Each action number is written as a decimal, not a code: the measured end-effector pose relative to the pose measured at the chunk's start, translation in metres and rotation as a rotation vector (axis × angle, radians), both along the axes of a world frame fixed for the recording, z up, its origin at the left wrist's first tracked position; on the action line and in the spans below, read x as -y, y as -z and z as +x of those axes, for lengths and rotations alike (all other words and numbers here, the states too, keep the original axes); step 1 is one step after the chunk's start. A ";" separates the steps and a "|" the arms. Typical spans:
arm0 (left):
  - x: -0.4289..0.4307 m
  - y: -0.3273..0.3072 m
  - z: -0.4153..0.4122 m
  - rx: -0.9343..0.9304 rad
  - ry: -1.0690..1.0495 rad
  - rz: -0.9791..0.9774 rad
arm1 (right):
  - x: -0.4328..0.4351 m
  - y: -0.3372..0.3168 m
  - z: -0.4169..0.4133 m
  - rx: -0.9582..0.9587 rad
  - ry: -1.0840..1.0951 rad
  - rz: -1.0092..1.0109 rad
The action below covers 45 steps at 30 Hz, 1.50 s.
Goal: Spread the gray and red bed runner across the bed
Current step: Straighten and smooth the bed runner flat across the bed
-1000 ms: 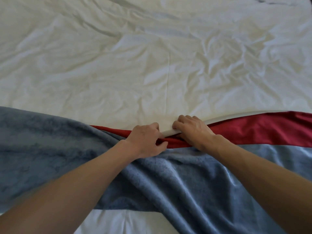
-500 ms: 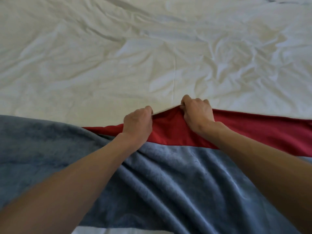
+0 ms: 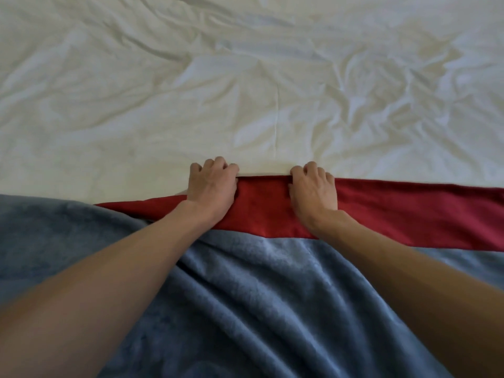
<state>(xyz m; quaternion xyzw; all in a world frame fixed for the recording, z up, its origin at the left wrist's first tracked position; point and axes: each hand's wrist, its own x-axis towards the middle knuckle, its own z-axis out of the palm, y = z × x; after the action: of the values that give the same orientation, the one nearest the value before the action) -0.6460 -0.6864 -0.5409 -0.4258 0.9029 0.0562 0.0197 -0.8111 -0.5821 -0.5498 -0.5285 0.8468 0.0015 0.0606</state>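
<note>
Your fingertips curl under the far edge of the bed runner (image 3: 272, 309), so the exact pinch is hidden; both forearms run out of view at the bottom. Left hand (image 3: 211, 188) and right hand (image 3: 313, 190) each hold a closed grip on the red band's edge, near each other. The runner lies across the near side of the bed (image 3: 245, 91), gray part wrinkled, its left and right ends cut off. White sheet, creased, fills the far side; no room visible.
</note>
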 end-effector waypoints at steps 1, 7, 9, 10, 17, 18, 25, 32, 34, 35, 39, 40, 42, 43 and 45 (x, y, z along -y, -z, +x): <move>-0.003 -0.001 0.001 -0.019 -0.004 -0.015 | -0.003 0.000 0.000 -0.007 -0.016 -0.004; -0.022 -0.015 0.008 -0.077 0.008 -0.005 | -0.026 -0.012 0.019 -0.007 -0.043 -0.011; -0.032 -0.019 0.013 -0.095 0.028 -0.020 | -0.035 -0.018 0.030 0.024 -0.053 -0.020; -0.037 -0.020 0.016 -0.102 0.040 -0.031 | -0.040 -0.021 0.036 0.034 -0.060 -0.033; -0.092 -0.027 0.045 -0.147 0.095 -0.079 | -0.096 -0.036 0.076 0.066 -0.115 -0.051; -0.102 -0.028 0.051 -0.153 0.102 -0.078 | -0.105 -0.039 0.080 0.070 -0.119 -0.042; -0.171 -0.039 0.104 -0.115 0.107 -0.074 | -0.183 -0.056 0.111 0.103 -0.172 -0.068; -0.248 -0.034 0.149 -0.006 0.098 0.021 | -0.262 -0.060 0.150 0.168 -0.281 -0.111; -0.262 -0.030 0.159 0.008 0.122 0.033 | -0.278 -0.057 0.163 0.131 -0.364 -0.173; -0.267 -0.027 0.164 0.014 0.138 0.047 | -0.285 -0.055 0.171 0.117 -0.416 -0.203; -0.271 -0.019 0.172 0.086 0.176 0.065 | -0.303 -0.041 0.197 0.115 -0.516 -0.128; -0.270 -0.019 0.170 0.096 0.181 0.055 | -0.304 -0.039 0.199 0.111 -0.496 -0.100; -0.267 -0.019 0.163 0.114 0.162 0.029 | -0.304 -0.036 0.199 0.109 -0.443 -0.088; -0.267 -0.019 0.160 0.135 0.149 0.016 | -0.303 -0.035 0.200 0.105 -0.429 -0.087; -0.267 -0.016 0.157 0.179 0.152 -0.017 | -0.303 -0.032 0.202 0.088 -0.434 -0.047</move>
<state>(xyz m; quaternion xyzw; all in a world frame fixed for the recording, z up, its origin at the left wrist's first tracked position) -0.4892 -0.4190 -0.5244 -0.3597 0.9276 0.0085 0.1007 -0.6088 -0.2792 -0.5174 -0.6990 0.7097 -0.0283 0.0831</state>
